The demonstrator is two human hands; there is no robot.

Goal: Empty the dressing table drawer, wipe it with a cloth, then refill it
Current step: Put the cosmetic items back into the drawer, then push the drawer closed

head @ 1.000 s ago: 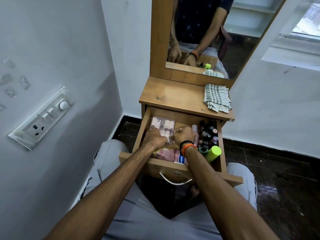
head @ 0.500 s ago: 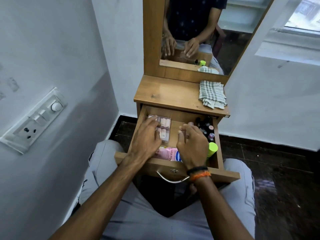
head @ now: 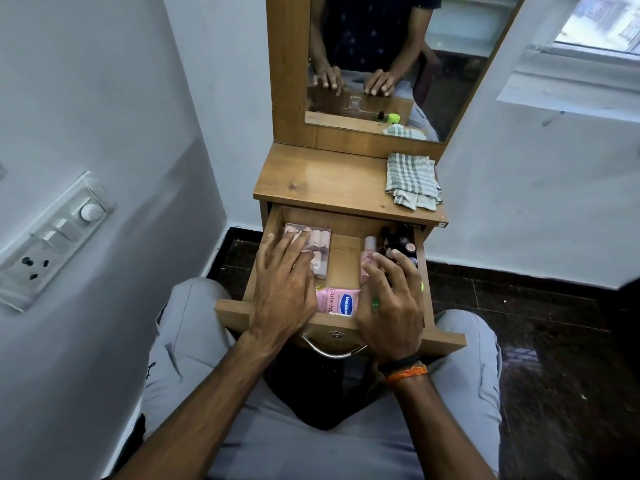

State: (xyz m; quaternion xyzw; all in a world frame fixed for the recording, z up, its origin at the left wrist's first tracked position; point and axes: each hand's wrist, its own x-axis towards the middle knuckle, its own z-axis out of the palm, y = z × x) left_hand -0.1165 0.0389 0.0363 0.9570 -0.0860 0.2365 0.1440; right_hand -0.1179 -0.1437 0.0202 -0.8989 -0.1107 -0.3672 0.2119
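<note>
The wooden drawer [head: 235, 311] of the dressing table stands pulled out over my lap. My left hand [head: 282, 285] lies flat with fingers spread on a clear makeup case [head: 320, 249] at the drawer's back left. My right hand [head: 393, 299] is spread over the bottles on the right, covering a green-capped one; a pink tube [head: 369, 245] and dark nail polish bottles [head: 403, 242] show beyond its fingers. A pink Vaseline lotion tube [head: 337, 301] lies at the front between my hands. A folded checked cloth [head: 412, 180] rests on the tabletop's right side.
The tabletop [head: 322, 183] is bare wood left of the cloth. A mirror [head: 381, 57] rises behind it. A wall with a switch panel [head: 52, 237] is close on the left. A metal handle [head: 334, 348] hangs from the drawer front. Dark tiled floor lies to the right.
Both hands have drawn back from the middle of the drawer and opened, fists uncurling into flat spread fingers. The right hand has shifted right over the bottles.
</note>
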